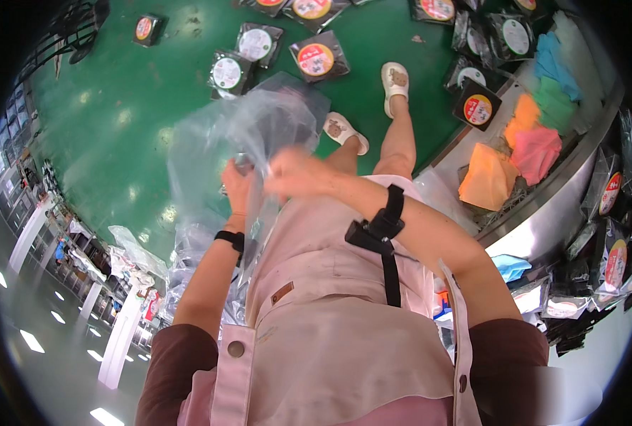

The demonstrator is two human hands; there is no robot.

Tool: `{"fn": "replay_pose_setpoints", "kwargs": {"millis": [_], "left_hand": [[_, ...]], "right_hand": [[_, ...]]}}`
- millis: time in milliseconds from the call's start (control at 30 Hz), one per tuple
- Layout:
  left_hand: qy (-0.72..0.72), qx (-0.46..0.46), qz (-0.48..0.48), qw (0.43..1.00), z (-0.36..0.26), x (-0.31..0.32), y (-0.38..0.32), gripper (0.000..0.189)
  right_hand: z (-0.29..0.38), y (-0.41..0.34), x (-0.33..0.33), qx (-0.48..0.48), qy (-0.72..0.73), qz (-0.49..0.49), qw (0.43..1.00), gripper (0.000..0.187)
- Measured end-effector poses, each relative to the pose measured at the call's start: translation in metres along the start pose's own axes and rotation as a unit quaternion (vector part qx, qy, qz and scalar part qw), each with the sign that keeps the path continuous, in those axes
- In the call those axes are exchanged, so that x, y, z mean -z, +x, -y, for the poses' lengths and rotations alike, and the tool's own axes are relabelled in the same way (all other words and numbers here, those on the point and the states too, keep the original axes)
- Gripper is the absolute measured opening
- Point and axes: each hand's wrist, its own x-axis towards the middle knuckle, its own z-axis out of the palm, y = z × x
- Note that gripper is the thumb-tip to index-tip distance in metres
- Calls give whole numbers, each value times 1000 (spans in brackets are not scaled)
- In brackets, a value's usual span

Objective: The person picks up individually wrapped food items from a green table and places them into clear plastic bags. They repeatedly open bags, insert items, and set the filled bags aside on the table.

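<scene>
A large clear plastic bag (209,138) hangs before me, spread and partly blurred. My left hand (236,181) is behind or inside its film, with the fingers around a small dark and shiny object (243,164) that I cannot make out. At the bag's right side is my right hand (297,173), smeared by motion, its fingers curled near the gathered film; whether it grips the film cannot be told. Just beyond the bag, dark square packages with round labels (316,58) lie on the green floor.
To the right, a metal-edged table (539,197) bears orange (487,175), pink (537,154), green and blue cloth-like pieces. More dark labelled packages (477,106) lie by its far end and at the right rim. Crumpled clear plastic (193,250) is at my left. A black wheeled frame (76,37) stands far left.
</scene>
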Motion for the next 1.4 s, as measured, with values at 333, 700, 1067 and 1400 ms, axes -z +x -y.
{"fn": "replay_pose_setpoints", "kwargs": {"millis": [333, 700, 1067, 1400], "left_hand": [[-46, 97, 35, 994, -39, -24, 9, 48], [59, 31, 467, 882, -32, 45, 78, 64], [133, 64, 672, 726, -68, 158, 197, 30], [-5, -80, 285, 955, -284, 41, 432, 31]], "right_hand": [[9, 131, 29, 72, -419, -103, 899, 30], [-52, 34, 192, 17, 101, -388, 916, 59], [-325, -166, 615, -259, 239, -761, 545, 86], [-369, -139, 655, 79, 190, -787, 582, 84]]}}
